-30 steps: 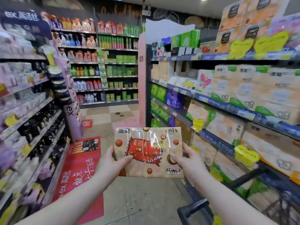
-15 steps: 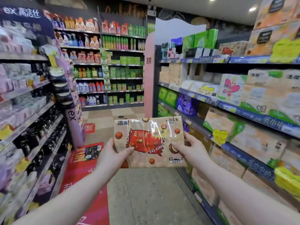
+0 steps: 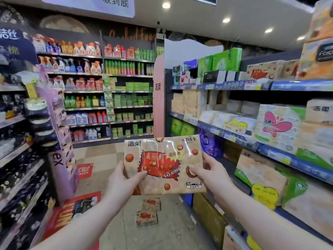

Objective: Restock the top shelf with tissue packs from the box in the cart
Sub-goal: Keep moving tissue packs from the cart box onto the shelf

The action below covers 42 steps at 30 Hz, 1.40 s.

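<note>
Left hand and right hand each grip one side of the tissue pack, held out over the aisle. Spare packs lie on the floor below. Best bet: lift it level and slide it beside the matching packs on the top shelf.

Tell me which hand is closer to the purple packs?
Right. The right hand grips the tissue pack on the edge toward the purple packs; the left hand holds the opposite edge.
</note>
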Tool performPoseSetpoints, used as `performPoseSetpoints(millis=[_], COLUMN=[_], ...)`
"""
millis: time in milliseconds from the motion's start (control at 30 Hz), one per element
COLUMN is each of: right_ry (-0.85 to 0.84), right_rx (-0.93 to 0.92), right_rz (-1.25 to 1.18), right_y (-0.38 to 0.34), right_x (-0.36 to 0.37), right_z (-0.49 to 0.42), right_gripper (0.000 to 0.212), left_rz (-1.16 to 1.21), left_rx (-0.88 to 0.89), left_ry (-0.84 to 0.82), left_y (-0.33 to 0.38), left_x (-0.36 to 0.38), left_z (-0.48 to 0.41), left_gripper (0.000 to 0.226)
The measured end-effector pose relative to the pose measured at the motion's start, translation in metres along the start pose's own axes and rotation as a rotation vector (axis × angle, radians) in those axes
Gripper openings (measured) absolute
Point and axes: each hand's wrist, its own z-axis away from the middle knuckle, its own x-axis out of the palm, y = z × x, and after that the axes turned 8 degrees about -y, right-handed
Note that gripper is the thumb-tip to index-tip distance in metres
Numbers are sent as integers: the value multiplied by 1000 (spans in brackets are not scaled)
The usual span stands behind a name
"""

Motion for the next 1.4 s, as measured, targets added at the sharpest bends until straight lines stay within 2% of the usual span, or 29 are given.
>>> performPoseSetpoints(millis=[100, 267, 400, 600, 667, 733, 867, 1000, 1233, 1333, 1400], right_ry=[19, 90, 215, 344, 401, 466, 610, 706, 793, 810, 822], right_rx=[25, 10, -8, -15, -25, -50, -69, -131, -236, -239, -212], right_rz=[30, 97, 145, 184, 194, 198, 318, 406, 612, 675, 724], right_y=[7, 13, 16, 6, -1, -11, -45, -91, -169, -193, -203], right_x=[-10, -27, -41, -55, -63, -77, -119, -169, -268, -313, -342], right_z=[-38, -100, -161, -258, -282, -300, -323, -339, -367, -378, -384], right_gripper=[49, 42, 39, 49, 40, 33, 35, 39, 29, 26, 27], left_rz=[-10, -11, 38, 70, 62, 61, 113, 211, 350, 374, 360], left_rx=[-7, 22, 103, 206, 268, 321, 429, 533, 668, 686, 703], left_ry=[-36, -91, -152, -253, -283, -317, -409, -476, -392, -409, -398], left_y=[-8, -21, -27, -26, -13, 4, 51, 113, 228, 276, 303], left_x=[19, 49, 77, 110, 124, 142, 188, 232, 303, 335, 356], left_z=[-44, -133, -213, -348, -386, -418, -467, -503, -550, -563, -572], left_gripper=[42, 49, 42, 50, 44, 48, 62, 60, 52, 46, 50])
